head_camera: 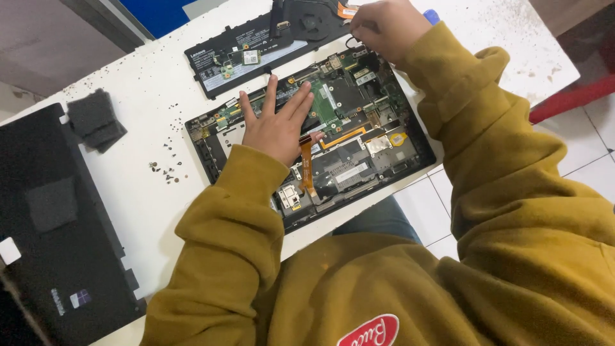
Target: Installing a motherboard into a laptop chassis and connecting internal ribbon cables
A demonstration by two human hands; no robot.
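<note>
Your left hand (pixel 277 122) lies flat, fingers spread, on the open laptop chassis (pixel 307 138), holding nothing, just pressing it to the table (pixel 147 147). Your right hand (pixel 384 22) is pinched at the chassis's far corner; likely on a thin cable or small part, though the fingers hide it. Much of the strip-down looks done: the battery (pixel 221 57) and fan (pixel 314 19) lie beyond your left fingertips, loose screws (pixel 168 173) and the bottom cover (pixel 57 230) off to its outer side. The green board (pixel 327 106) beside your left fingertips is still seated.

White table (pixel 147 96) – opened laptop (pixel 359 138), battery (pixel 218 54), screws (pixel 168 172), bottom cover (pixel 57 230).
</note>
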